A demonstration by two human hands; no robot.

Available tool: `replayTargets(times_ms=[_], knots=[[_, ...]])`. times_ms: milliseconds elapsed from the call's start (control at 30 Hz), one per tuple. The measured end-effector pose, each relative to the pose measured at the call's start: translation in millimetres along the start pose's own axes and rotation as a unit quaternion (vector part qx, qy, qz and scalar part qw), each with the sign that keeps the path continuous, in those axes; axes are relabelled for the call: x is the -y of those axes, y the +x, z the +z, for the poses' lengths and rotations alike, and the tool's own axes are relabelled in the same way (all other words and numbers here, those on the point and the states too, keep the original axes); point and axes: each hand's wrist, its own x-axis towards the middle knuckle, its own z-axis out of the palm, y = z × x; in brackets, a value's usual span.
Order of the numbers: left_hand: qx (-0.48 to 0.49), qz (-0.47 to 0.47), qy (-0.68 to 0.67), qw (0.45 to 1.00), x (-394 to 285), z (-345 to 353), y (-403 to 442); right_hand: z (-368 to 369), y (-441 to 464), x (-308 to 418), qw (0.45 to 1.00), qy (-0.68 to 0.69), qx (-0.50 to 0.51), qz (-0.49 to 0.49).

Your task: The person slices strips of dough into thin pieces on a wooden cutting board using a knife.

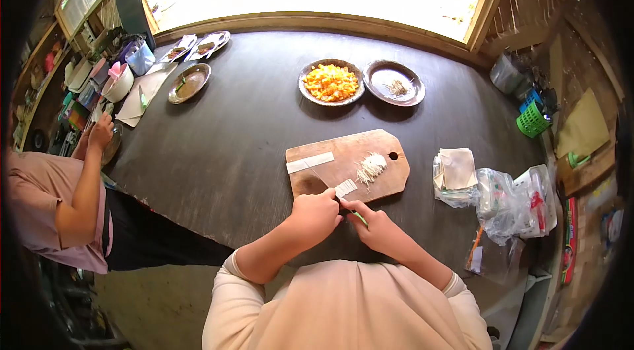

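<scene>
On a wooden cutting board (pixel 389 186) lie a flat white strip (pixel 310 162), a heap of fine white shreds (pixel 372 166) and a small row of white slices (pixel 345 187). My right hand (pixel 378 222) is closed round the green handle of a knife (pixel 360 219). Its blade appears to point up and left over the board, partly hidden by my fingers. My left hand (pixel 316 214) is closed at the board's near edge, beside the slices and close to the blade. What its fingers hold is hidden.
Behind the board stand a bowl of orange pieces (pixel 331 82) and a plate with thin shreds (pixel 394 84). Plastic bags (pixel 505 201) lie at right, near a green basket (pixel 532 120). Another person (pixel 59 198) works at left, near a small plate (pixel 189 83).
</scene>
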Motion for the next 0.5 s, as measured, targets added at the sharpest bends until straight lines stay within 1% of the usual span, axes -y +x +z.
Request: replayTargets(times_ms=[33,100,300,433,500], knots=[[0.001,-0.002,-0.006,1.000,-0.2,-0.3,-0.2,2.4,-1.2,-3.8,1.000,0.000,-0.001,-0.001],[-0.003,-0.008,-0.012,1.000,0.5,-1.7,-0.1,7.2,-2.2,-13.1,0.995,0.014,-0.043,-0.085],[-0.019,0.007,0.020,1.000,-4.9,-2.5,-0.9,4.9,-0.4,-5.7,0.998,0.019,-0.026,-0.044],[-0.014,0.010,0.020,1.000,-4.2,-1.9,-0.2,6.0,-5.4,-13.2,0.997,-0.005,-0.031,-0.070],[-0.016,0.014,0.021,1.000,-4.7,-1.1,-0.3,8.2,-4.3,-16.8,0.994,0.016,-0.054,-0.096]])
